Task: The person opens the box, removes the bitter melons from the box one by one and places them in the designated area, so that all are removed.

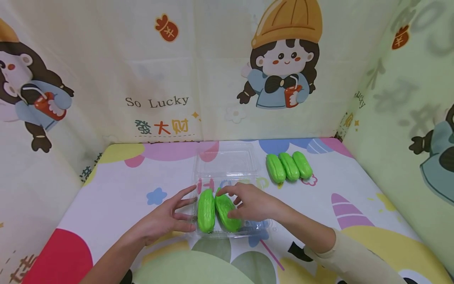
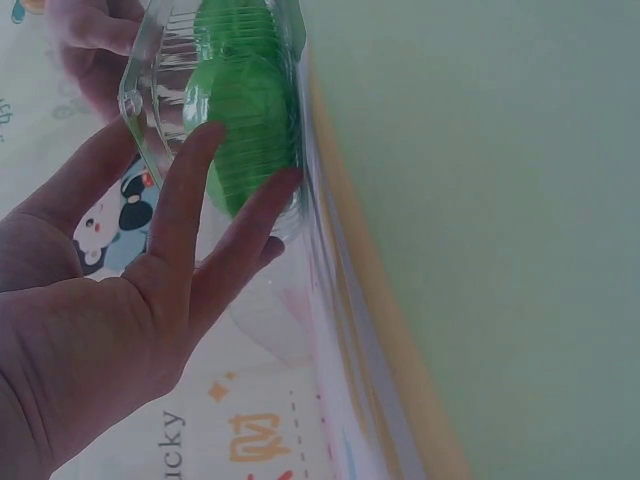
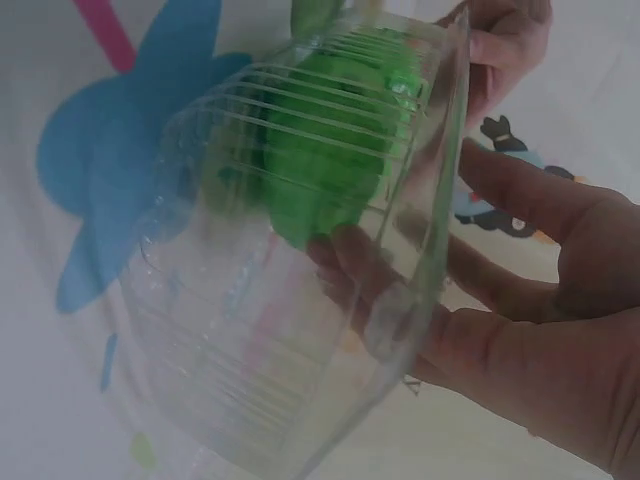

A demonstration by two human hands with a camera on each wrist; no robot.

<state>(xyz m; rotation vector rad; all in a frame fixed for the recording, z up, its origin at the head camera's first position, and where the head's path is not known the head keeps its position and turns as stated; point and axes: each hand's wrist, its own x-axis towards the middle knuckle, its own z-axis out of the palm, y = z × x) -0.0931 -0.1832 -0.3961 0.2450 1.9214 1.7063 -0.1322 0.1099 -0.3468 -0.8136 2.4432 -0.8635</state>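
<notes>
Two glossy green toy cucumbers lie in a clear plastic clamshell box (image 1: 255,227), one upright along the left side (image 1: 206,211), the other slanted beside it (image 1: 228,213). My left hand (image 1: 170,217) is at the box's left side, fingers spread and fairly straight, fingertips at the clear wall. Over the slanted cucumber is my right hand (image 1: 253,201), its index finger reaching to the far end and its thumb at the near right side. In the right wrist view, fingertips reach inside the box right at the cucumber (image 3: 330,150), with the fingers loosely bent and apart.
Three more green cucumbers (image 1: 289,167) lie side by side at the back right. The box's lid (image 1: 227,159) is folded back flat behind it. A printed cloth (image 1: 120,189) covers the table, and patterned curtains (image 1: 213,79) stand behind and to both sides.
</notes>
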